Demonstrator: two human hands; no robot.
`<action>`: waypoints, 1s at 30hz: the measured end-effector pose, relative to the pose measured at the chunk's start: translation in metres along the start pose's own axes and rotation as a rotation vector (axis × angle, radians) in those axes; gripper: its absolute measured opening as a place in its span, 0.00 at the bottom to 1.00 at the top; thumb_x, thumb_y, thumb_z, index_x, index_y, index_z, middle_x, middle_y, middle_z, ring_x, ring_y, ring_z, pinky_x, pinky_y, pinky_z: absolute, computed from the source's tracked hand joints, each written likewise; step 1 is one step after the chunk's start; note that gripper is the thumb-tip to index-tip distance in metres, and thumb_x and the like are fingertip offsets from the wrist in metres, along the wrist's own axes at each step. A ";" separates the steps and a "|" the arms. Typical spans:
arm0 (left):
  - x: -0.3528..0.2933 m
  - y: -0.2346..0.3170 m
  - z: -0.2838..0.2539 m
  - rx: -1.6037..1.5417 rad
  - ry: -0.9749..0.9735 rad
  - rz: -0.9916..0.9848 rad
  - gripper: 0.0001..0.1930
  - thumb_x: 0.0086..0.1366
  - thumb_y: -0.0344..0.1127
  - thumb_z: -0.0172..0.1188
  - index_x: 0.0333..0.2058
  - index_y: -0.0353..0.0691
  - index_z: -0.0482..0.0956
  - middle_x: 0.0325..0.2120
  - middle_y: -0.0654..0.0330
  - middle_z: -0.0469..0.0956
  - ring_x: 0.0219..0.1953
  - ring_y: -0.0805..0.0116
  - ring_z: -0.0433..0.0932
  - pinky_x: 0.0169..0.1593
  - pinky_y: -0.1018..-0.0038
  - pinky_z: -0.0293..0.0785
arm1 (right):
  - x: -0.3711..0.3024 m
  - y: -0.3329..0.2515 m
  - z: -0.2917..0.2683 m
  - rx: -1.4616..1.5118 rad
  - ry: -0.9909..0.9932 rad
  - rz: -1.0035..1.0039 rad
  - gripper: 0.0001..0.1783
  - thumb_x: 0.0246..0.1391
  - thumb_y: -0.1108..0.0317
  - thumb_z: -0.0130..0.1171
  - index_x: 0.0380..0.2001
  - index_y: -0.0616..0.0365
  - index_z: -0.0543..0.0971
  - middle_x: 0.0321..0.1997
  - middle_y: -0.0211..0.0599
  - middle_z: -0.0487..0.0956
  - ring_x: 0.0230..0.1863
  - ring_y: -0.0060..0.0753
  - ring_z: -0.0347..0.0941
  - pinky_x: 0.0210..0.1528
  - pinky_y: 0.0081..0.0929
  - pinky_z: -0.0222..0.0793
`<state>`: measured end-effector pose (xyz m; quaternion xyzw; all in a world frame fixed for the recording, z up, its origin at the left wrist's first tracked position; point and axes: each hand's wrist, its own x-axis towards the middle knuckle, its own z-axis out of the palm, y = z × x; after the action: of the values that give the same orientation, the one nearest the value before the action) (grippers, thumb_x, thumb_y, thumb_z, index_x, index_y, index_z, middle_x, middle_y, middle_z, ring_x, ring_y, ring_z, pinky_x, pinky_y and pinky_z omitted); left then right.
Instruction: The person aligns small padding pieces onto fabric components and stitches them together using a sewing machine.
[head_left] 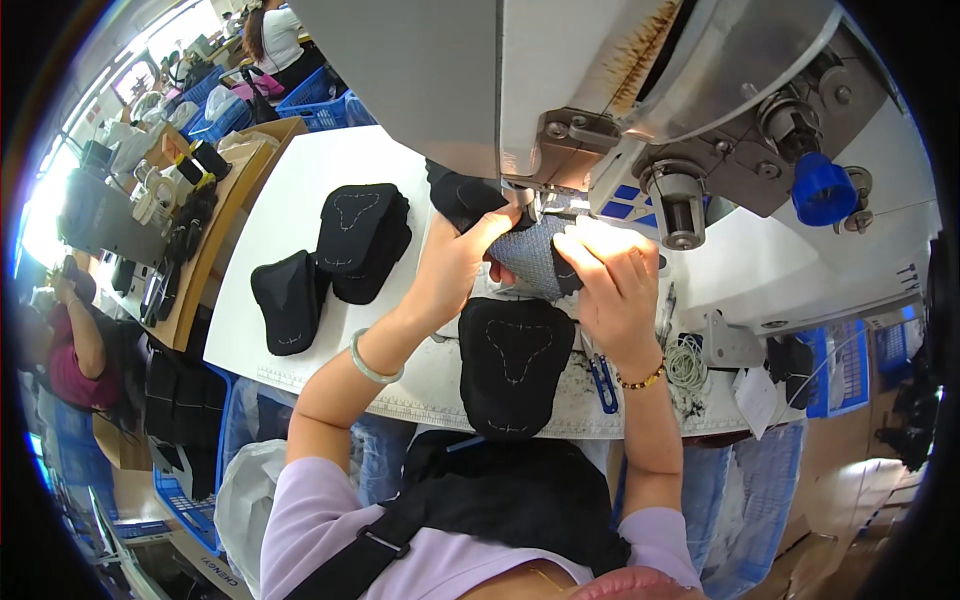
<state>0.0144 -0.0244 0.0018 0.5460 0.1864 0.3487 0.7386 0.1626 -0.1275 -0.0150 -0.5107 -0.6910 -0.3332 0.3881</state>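
Under the needle area of a sewing machine [570, 140] lies a fabric piece [530, 258] with a grey mesh face and black parts. My left hand [452, 262] grips its left side, thumb on top near the presser foot [530, 200]. My right hand [612, 275] pinches its right edge, fingers bent together. A black padded piece [516, 365] with white stitch lines rests on the table's near edge, between my forearms. To the left, a stack of similar black pieces [362, 235] sits beside another black piece [288, 300].
Blue-handled thread snips [603, 385] and a coil of pale cord [686, 362] lie right of the near piece. The white table [260, 225] has a ruler strip along its front. Blue crates [838, 370] stand at the right. Co-workers [85, 345] sit at the left and far left.
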 end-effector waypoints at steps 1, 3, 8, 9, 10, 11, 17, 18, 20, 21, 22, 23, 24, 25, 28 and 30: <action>0.000 -0.001 0.005 0.029 0.054 0.033 0.06 0.60 0.30 0.52 0.33 0.34 0.73 0.24 0.63 0.74 0.19 0.76 0.72 0.18 0.81 0.66 | -0.001 0.002 0.000 0.005 -0.007 0.008 0.17 0.38 0.76 0.56 0.37 0.54 0.77 0.32 0.26 0.73 0.31 0.24 0.68 0.44 0.29 0.62; -0.002 -0.003 0.009 0.065 0.110 0.061 0.05 0.60 0.31 0.52 0.32 0.35 0.73 0.23 0.63 0.73 0.18 0.77 0.71 0.16 0.81 0.64 | -0.001 0.002 0.000 0.018 -0.003 0.014 0.17 0.38 0.77 0.56 0.37 0.54 0.77 0.32 0.26 0.73 0.31 0.25 0.67 0.45 0.29 0.62; -0.005 -0.008 0.011 0.101 0.149 0.175 0.07 0.59 0.32 0.53 0.30 0.36 0.76 0.24 0.65 0.74 0.19 0.81 0.69 0.17 0.84 0.65 | -0.006 0.007 0.004 0.058 0.031 0.052 0.20 0.34 0.79 0.54 0.37 0.56 0.77 0.33 0.31 0.73 0.34 0.33 0.68 0.46 0.34 0.63; -0.005 -0.009 0.011 0.101 0.150 0.175 0.07 0.59 0.32 0.53 0.30 0.36 0.76 0.24 0.65 0.74 0.19 0.81 0.69 0.17 0.84 0.65 | -0.007 0.007 0.003 0.059 0.031 0.052 0.20 0.34 0.79 0.54 0.37 0.56 0.77 0.33 0.31 0.73 0.34 0.33 0.68 0.46 0.34 0.63; -0.006 -0.010 0.011 0.101 0.162 0.178 0.06 0.59 0.32 0.53 0.30 0.36 0.76 0.24 0.65 0.73 0.19 0.81 0.69 0.17 0.84 0.64 | -0.008 0.006 0.003 0.075 0.018 0.069 0.21 0.32 0.82 0.51 0.36 0.59 0.77 0.37 0.34 0.75 0.39 0.35 0.70 0.47 0.33 0.62; -0.006 -0.011 0.011 0.101 0.174 0.183 0.06 0.59 0.32 0.53 0.30 0.36 0.75 0.23 0.66 0.73 0.19 0.81 0.68 0.17 0.84 0.64 | -0.009 0.006 0.003 0.090 0.005 0.083 0.22 0.30 0.84 0.48 0.36 0.61 0.77 0.41 0.38 0.77 0.44 0.37 0.71 0.48 0.33 0.62; -0.009 -0.015 0.019 0.145 0.251 0.227 0.04 0.58 0.32 0.54 0.30 0.38 0.74 0.22 0.67 0.72 0.19 0.82 0.66 0.17 0.84 0.61 | -0.011 0.006 0.006 0.139 0.050 0.223 0.24 0.29 0.88 0.46 0.35 0.62 0.78 0.38 0.40 0.77 0.41 0.39 0.72 0.47 0.31 0.63; -0.009 -0.016 0.020 0.177 0.258 0.269 0.04 0.58 0.31 0.55 0.28 0.39 0.74 0.22 0.67 0.71 0.19 0.83 0.66 0.17 0.84 0.59 | -0.012 0.006 0.008 0.136 0.050 0.224 0.24 0.29 0.88 0.46 0.35 0.62 0.78 0.38 0.40 0.77 0.41 0.39 0.72 0.47 0.31 0.63; -0.011 -0.015 0.027 0.175 0.291 0.289 0.04 0.58 0.31 0.55 0.28 0.38 0.74 0.21 0.67 0.71 0.18 0.82 0.65 0.17 0.84 0.59 | -0.015 0.007 0.015 0.166 0.139 0.321 0.26 0.28 0.90 0.45 0.35 0.61 0.79 0.36 0.41 0.77 0.41 0.39 0.72 0.44 0.28 0.65; -0.011 -0.015 0.029 0.174 0.327 0.310 0.04 0.58 0.31 0.55 0.27 0.38 0.74 0.21 0.67 0.70 0.18 0.82 0.64 0.18 0.84 0.60 | -0.016 0.009 0.017 0.191 0.148 0.359 0.26 0.29 0.91 0.45 0.35 0.61 0.79 0.34 0.41 0.77 0.38 0.35 0.73 0.40 0.22 0.67; -0.012 -0.017 0.030 0.172 0.325 0.308 0.04 0.58 0.31 0.55 0.27 0.38 0.74 0.21 0.67 0.70 0.18 0.82 0.64 0.18 0.84 0.60 | -0.018 0.010 0.019 0.188 0.146 0.361 0.26 0.29 0.91 0.45 0.35 0.61 0.79 0.34 0.41 0.77 0.38 0.35 0.73 0.40 0.22 0.67; -0.012 -0.018 0.030 0.163 0.341 0.311 0.03 0.58 0.31 0.55 0.28 0.38 0.74 0.21 0.68 0.70 0.18 0.82 0.64 0.18 0.84 0.59 | -0.018 0.011 0.020 0.220 0.145 0.418 0.25 0.31 0.91 0.45 0.35 0.63 0.78 0.33 0.41 0.77 0.36 0.33 0.73 0.38 0.21 0.67; -0.012 -0.019 0.030 0.155 0.357 0.313 0.03 0.57 0.30 0.55 0.28 0.38 0.73 0.21 0.68 0.70 0.18 0.82 0.64 0.19 0.84 0.59 | -0.019 0.012 0.022 0.251 0.144 0.475 0.24 0.32 0.91 0.45 0.36 0.64 0.78 0.32 0.40 0.77 0.34 0.31 0.73 0.37 0.19 0.67; -0.013 -0.019 0.031 0.154 0.357 0.314 0.03 0.57 0.30 0.55 0.28 0.38 0.73 0.21 0.68 0.70 0.18 0.82 0.64 0.19 0.84 0.59 | -0.019 0.012 0.024 0.251 0.144 0.474 0.24 0.32 0.91 0.45 0.36 0.64 0.78 0.32 0.40 0.77 0.34 0.31 0.73 0.37 0.19 0.67; -0.015 -0.024 0.024 0.149 0.381 0.253 0.07 0.61 0.35 0.52 0.30 0.37 0.73 0.21 0.66 0.69 0.17 0.78 0.64 0.21 0.81 0.61 | -0.018 0.015 0.025 0.273 0.175 0.533 0.21 0.36 0.92 0.44 0.35 0.66 0.78 0.28 0.37 0.75 0.27 0.26 0.70 0.30 0.17 0.64; -0.016 -0.025 0.007 0.055 0.142 0.258 0.14 0.63 0.42 0.49 0.30 0.36 0.74 0.22 0.63 0.73 0.19 0.76 0.69 0.24 0.79 0.66 | -0.014 0.015 0.020 0.300 0.088 0.567 0.19 0.36 0.87 0.49 0.36 0.67 0.76 0.39 0.45 0.76 0.30 0.39 0.74 0.34 0.24 0.69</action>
<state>0.0154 -0.0443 -0.0207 0.5593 0.1762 0.4732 0.6574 0.1761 -0.1130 -0.0362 -0.6051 -0.5453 -0.1279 0.5658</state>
